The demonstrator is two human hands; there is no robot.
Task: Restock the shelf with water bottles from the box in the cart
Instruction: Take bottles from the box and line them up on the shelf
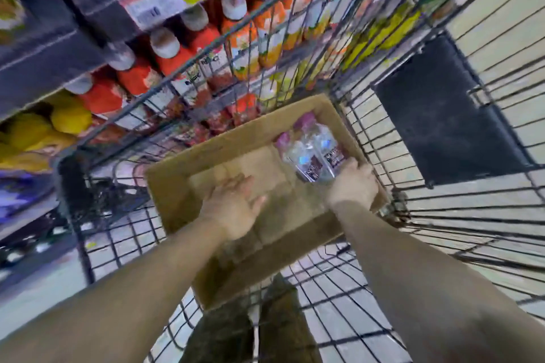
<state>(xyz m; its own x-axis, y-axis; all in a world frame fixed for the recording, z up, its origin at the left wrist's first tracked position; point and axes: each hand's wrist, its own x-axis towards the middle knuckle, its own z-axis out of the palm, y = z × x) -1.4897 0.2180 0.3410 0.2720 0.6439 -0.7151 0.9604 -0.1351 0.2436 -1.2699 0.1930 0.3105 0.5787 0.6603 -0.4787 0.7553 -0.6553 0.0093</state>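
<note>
left hand (233,209): mine, palm down and fingers spread loose, hovering over the bare cardboard floor of the box; it grips nothing.
right hand (352,187): reaching into the box's right side, fingers curled over the bottom ends of the water bottles; the picture is smeared, so i can't tell whether i've truly closed on one or am only touching them.
water bottles (312,150): two clear bottles with pinkish caps and dark labels, lying side by side in the far right corner of the box, caps pointing away from me (the rest of the box floor shows only cardboard).
box (177,194): open brown carton, sitting tilted inside the cart, its near corner toward my legs.
cart (442,215): dark wire basket all round the box, with a black panel on its right wall.
shelf (73,47): dark shelving to my left and ahead, beyond the cart's wire side, with a price tag on its edge.
juice bottles (206,38): a row with white caps and orange-red labels under that shelf edge, yellow ones at the far left.
</note>
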